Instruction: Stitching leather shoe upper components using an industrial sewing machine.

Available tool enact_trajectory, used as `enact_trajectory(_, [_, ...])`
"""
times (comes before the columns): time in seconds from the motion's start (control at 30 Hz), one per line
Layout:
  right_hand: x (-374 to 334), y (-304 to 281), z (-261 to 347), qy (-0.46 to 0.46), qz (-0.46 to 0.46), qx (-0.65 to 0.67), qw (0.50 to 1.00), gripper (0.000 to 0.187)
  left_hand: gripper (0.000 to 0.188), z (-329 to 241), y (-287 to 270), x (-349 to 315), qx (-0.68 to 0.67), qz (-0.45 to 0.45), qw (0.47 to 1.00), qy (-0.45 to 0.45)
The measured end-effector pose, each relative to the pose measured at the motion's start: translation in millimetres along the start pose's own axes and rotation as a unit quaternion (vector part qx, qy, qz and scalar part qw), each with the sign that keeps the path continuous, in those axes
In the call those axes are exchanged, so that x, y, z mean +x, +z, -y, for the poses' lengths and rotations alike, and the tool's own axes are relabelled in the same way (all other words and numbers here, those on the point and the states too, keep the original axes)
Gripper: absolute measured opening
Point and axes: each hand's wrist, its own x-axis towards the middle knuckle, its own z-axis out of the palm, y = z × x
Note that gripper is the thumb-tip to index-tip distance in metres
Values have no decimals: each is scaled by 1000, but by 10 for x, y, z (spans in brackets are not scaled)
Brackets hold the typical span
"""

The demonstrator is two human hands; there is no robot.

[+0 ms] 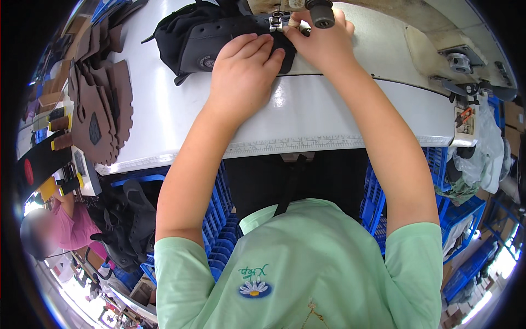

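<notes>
A black shoe upper (189,49) with eyelet holes and a round emblem lies at the far side of the white sewing table, its right end under the metal presser foot (276,22). My left hand (241,68) rests on it, fingers laid forward over the black material just short of the presser foot. To the right of the foot, my right hand (323,41) has its thumb and index finger closed together close to the needle area. What lies between those fingertips is too small to make out. A dark cylindrical machine part (322,13) hangs over that hand and partly covers it.
Brown cut shoe pieces (101,109) are stacked at the table's left end. Thread spools (61,131) stand beside them. Blue plastic baskets (216,214) sit below the table, with black shoe parts (123,225) at left. A person in pink (74,225) is farther left.
</notes>
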Motion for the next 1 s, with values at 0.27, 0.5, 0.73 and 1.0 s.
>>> enact_trajectory(0.27, [-13, 124, -101, -13, -26, 30, 999, 28, 26, 17, 16, 23, 7, -25, 999, 19])
enact_trajectory(0.5, [-7, 87, -83, -8, -21, 40, 999, 25, 40, 40, 12, 4, -9, -2, 1000, 7])
enact_trajectory(0.73, [-22, 121, -81, -13, -38, 32, 999, 23, 41, 40, 22, 5, -16, 1, 1000, 2])
enact_trajectory(1.0, [39, 34, -190, -3, 65, 65, 996, 31, 27, 42, 22, 22, -19, -18, 1000, 11])
